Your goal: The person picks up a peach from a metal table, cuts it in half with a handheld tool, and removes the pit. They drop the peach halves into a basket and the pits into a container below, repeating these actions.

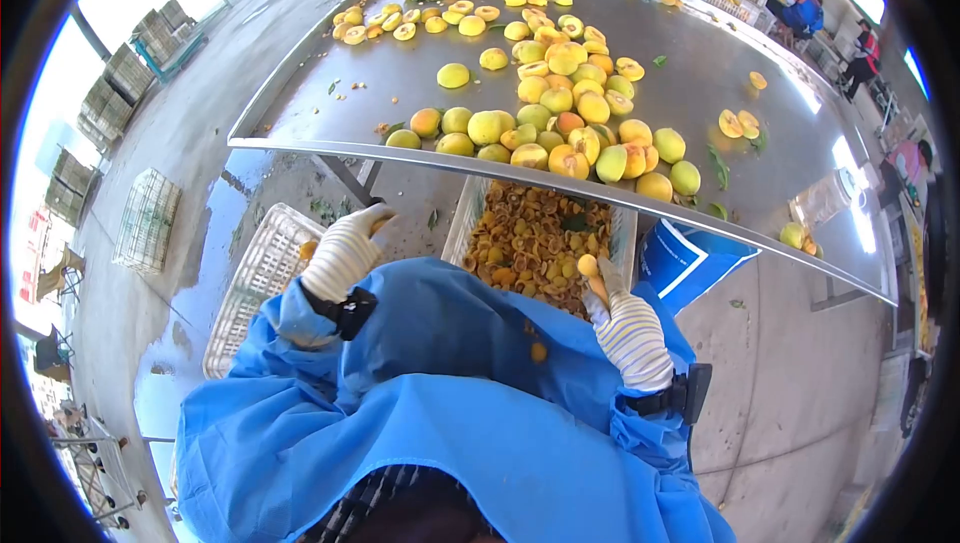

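Note:
My left hand (345, 255), in a striped knit glove, is raised over the right edge of a white slatted crate (240, 293). Its visible fingers are apart, with nothing seen between them. An orange piece of fruit (308, 250) shows just beside this hand. My right hand (632, 338), gloved alike, is closed around a short tan thing with a rounded end (588, 266), whose kind I cannot make out. Below and beyond it stands a crate full of brownish-orange fruit scraps (535, 243). A small orange piece (538, 352) appears against my blue apron (450, 343).
A metal table (350, 93) with a raised rim stands ahead, bearing whole yellow peaches (485, 127) and cut halves (570, 161). A clear plastic container (825, 198) lies at its right. Beneath is a blue bucket (690, 263). Other people (800, 13) sit far right.

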The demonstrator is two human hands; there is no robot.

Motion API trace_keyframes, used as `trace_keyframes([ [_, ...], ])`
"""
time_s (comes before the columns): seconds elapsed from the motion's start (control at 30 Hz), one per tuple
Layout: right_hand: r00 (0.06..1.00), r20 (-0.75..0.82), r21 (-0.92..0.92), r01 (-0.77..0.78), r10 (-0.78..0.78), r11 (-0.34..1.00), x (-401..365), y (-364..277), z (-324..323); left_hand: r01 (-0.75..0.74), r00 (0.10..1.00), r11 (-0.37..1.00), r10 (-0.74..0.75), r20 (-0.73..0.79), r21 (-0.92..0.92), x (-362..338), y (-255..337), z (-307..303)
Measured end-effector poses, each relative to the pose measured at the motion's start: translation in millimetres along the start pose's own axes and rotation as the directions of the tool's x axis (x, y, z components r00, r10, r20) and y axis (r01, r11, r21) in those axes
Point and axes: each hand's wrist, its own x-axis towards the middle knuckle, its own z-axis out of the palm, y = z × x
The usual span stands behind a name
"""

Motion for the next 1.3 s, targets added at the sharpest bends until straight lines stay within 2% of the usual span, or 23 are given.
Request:
trace_keyframes([
  [0.07, 0.999, -0.005, -0.008, 0.033, -0.033, 0.999, -3, 0, -1, 0.092, 0.986, 0.936, -0.134, 0.100, 0.340, -18, -18, -27],
  [0.17, 0.999, -0.008, -0.031, 0.053, -0.053, 0.998, 1, -2, 1, -0.040, 0.994, 0.884, -0.012, 0.109, 0.466, -12, -25, -44],
  [0.27, 0.999, -0.010, -0.020, -0.031, 0.031, 0.999, 9, -6, 3, -0.184, 0.982, 0.956, 0.190, -0.004, 0.227, 38, 15, -40],
  [0.33, 0.999, -0.020, 0.005, -0.039, 0.039, 0.999, 15, 1, 11, -0.388, 0.914, 0.907, 0.402, -0.062, 0.164, 87, 49, -27],
  [0.4, 0.998, 0.051, -0.015, -0.038, 0.039, 0.999, 18, 6, 15, -0.434, 0.896, 0.884, 0.443, -0.018, 0.175, 148, 75, -4],
  [0.47, 0.990, 0.134, -0.054, -0.045, 0.052, 0.998, 20, 7, 16, -0.616, 0.778, 0.776, 0.626, -0.047, 0.135, 217, 84, 32],
  [0.53, 0.982, 0.170, -0.104, -0.066, 0.083, 0.992, 19, 7, 18, -0.569, 0.820, 0.811, 0.572, 0.021, 0.133, 281, 95, 66],
  [0.6, 0.979, 0.197, -0.118, -0.038, 0.061, 0.992, 23, 10, 18, -0.514, 0.858, 0.828, 0.498, 0.126, 0.224, 306, 109, 85],
  [0.63, 0.977, 0.201, -0.093, -0.048, 0.066, 0.995, 24, 8, 17, -0.409, 0.901, 0.912, 0.396, 0.175, 0.043, 346, 90, 118],
  [0.7, 0.979, 0.190, -0.035, -0.070, 0.076, 0.997, 22, 5, 16, -0.383, 0.887, 0.923, 0.360, 0.290, 0.024, 382, 79, 138],
  [0.73, 0.983, 0.173, -0.041, -0.060, 0.066, 0.997, 23, 5, 15, -0.477, 0.850, 0.859, 0.397, 0.347, 0.185, 380, 83, 136],
  [0.77, 0.986, 0.158, -0.043, -0.051, 0.057, 0.998, 24, 5, 13, -0.425, 0.866, 0.886, 0.339, 0.367, 0.185, 379, 85, 133],
  [0.83, 0.988, 0.146, 0.042, -0.050, 0.043, 0.998, 21, 1, 13, -0.414, 0.874, 0.896, 0.341, 0.347, 0.162, 373, 86, 132],
  [0.9, 0.978, 0.207, -0.009, -0.037, 0.038, 0.999, 24, -6, 8, -0.362, 0.916, 0.917, 0.318, 0.246, 0.164, 356, 88, 122],
  [0.93, 0.971, 0.235, -0.034, -0.034, 0.041, 0.999, 25, -8, 8, -0.238, 0.950, 0.959, 0.196, 0.245, 0.155, 342, 97, 109],
  [0.97, 0.969, 0.247, -0.049, 0.033, -0.020, 0.998, 24, -4, 12, -0.164, 0.971, 0.979, 0.138, 0.195, 0.122, 329, 102, 98],
  [1.07, 0.989, 0.143, -0.029, -0.043, 0.047, 0.999, 21, -11, 15, -0.031, 0.998, 0.999, 0.029, 0.062, 0.041, 312, 91, 80],
  [1.1, 0.983, 0.154, -0.049, -0.093, 0.100, 0.994, 21, -12, 13, -0.025, 0.999, 0.985, 0.018, -0.044, -0.168, 291, 89, 65],
  [1.13, 0.975, 0.164, -0.067, -0.143, 0.152, 0.987, 22, -14, 12, -0.021, 0.988, 0.995, 0.005, -0.154, -0.097, 295, 80, 69],
  [1.17, 0.963, 0.176, -0.085, -0.194, 0.206, 0.977, 22, -16, 12, -0.085, 0.990, 0.916, 0.034, -0.136, -0.392, 321, 47, 88],
  [1.2, 0.979, 0.125, -0.045, -0.156, 0.161, 0.987, 17, -15, 13, 0.027, 1.000, 0.229, -0.019, 0.023, -0.973, 240, 92, 41],
  [1.27, 0.998, 0.027, 0.027, -0.064, 0.064, 0.998, 18, -5, 16, 0.190, 0.965, 0.108, 0.161, 0.206, -0.976, 205, 82, 27],
  [1.3, 0.991, 0.070, -0.025, -0.109, 0.111, 0.994, 21, -7, 14, 0.221, 0.952, 0.024, 0.214, 0.221, -0.975, 185, 86, 27],
])
